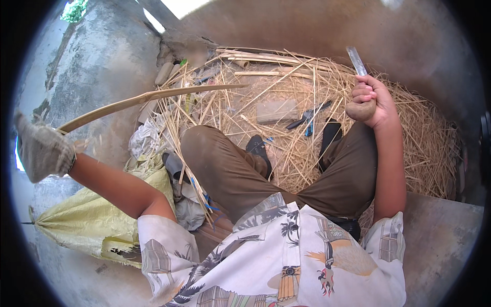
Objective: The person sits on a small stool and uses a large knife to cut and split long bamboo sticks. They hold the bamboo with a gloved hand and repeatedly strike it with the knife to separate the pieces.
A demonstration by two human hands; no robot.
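My left hand point(45, 149), in a grey knit glove, is raised at the far left. It grips one end of a long, slightly curved bamboo strip point(153, 95), which reaches across toward the middle. Held up on the right, my bare right hand point(372, 98) is closed round the handle of a knife. Its flat metal blade point(356, 61) points up and away from me, and a thick rounded wooden butt point(360, 111) sticks out below my fingers. The blade and the strip are well apart. How the gloved fingers lie on the strip is partly hidden.
Bamboo shavings and thin strips point(419, 143) cover the floor ahead and to the right. Between my feet lie a block point(276, 111) and a dark-bladed tool with a blue part point(308, 123). A yellow woven sack point(92, 217) sits at left, near a wall point(102, 51).
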